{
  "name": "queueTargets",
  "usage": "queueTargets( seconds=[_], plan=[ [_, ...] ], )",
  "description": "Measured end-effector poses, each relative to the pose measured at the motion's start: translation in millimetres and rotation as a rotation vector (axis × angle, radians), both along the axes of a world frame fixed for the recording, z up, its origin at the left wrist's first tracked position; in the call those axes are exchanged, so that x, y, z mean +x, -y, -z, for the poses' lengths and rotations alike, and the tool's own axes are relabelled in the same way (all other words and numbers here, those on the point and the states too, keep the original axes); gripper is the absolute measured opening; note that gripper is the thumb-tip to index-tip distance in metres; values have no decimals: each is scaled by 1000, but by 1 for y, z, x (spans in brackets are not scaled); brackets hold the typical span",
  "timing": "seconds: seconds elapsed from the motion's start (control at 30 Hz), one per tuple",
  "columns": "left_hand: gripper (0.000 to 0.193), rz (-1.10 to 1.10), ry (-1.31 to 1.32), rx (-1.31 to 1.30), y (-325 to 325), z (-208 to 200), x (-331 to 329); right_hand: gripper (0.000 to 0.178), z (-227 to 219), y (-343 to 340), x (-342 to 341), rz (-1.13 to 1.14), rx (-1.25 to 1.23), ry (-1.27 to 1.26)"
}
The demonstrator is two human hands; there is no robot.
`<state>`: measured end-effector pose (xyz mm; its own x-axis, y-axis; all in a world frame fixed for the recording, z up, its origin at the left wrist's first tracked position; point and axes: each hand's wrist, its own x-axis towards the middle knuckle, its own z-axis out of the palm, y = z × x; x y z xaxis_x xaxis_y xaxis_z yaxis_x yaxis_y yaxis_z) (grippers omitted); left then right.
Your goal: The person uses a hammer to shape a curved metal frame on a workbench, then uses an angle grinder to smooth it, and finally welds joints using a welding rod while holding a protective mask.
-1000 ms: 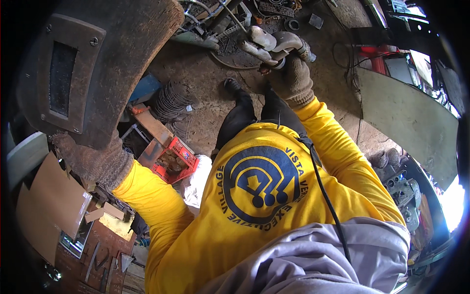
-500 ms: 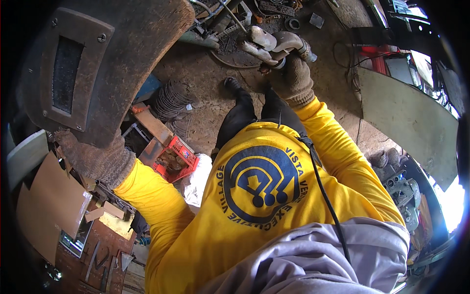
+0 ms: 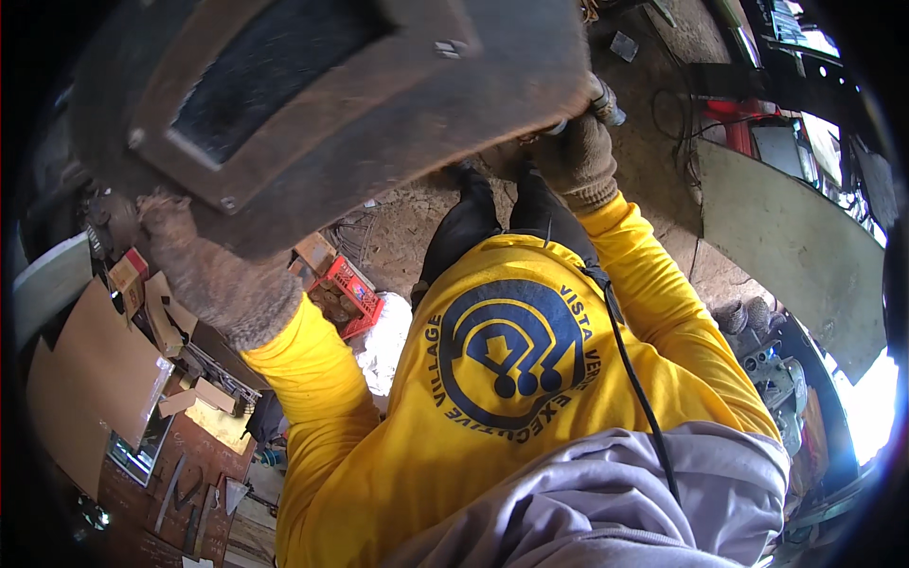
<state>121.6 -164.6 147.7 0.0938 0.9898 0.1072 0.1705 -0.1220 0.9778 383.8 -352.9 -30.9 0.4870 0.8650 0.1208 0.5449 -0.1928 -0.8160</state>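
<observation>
A brown, worn welding shield (image 3: 454, 123) with a dark rectangular window (image 3: 265, 80) fills the upper left. My left hand (image 3: 218, 270), in a dirty knit glove, grips its lower left side; the fingers are partly behind it. My right hand (image 3: 579, 163), gloved as well, is closed on a bent metal pipe (image 3: 607, 102) by the shield's right edge. Only the pipe's end shows past the shield, which covers the rest of it.
A red plastic crate (image 3: 355, 295) and a white sack (image 3: 383, 343) lie left of my legs. Cardboard sheets (image 3: 95, 379) lean over a brown bench (image 3: 142, 511) with hand tools. To the right stand a grey panel (image 3: 786, 241) and metal engine parts (image 3: 772, 379).
The welding shield has swung right and closer, and now covers most of the pipe and the floor clutter behind. My left hand moved right with it. My right hand has barely moved.
</observation>
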Motion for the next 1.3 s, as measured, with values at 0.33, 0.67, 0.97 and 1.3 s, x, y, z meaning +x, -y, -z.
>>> queueTargets(
  seconds=[0.33, 0.67, 0.97, 1.3],
  plan=[
    [41, 125, -185, 373, 10, 25, -12, 56, 6, 9, -4, -72, -38, 633],
    [41, 137, -196, 514, 7, 26, -14, 46, -10, -3, -1, -65, 279, 403],
    [42, 273, -24, 564, 5, 26, -16, 28, -8, 2, -4, -45, 185, 690],
    [30, 193, -54, 492, 1, 48, -24, 26, 8, 2, -3, -5, 386, 486]
  ],
)
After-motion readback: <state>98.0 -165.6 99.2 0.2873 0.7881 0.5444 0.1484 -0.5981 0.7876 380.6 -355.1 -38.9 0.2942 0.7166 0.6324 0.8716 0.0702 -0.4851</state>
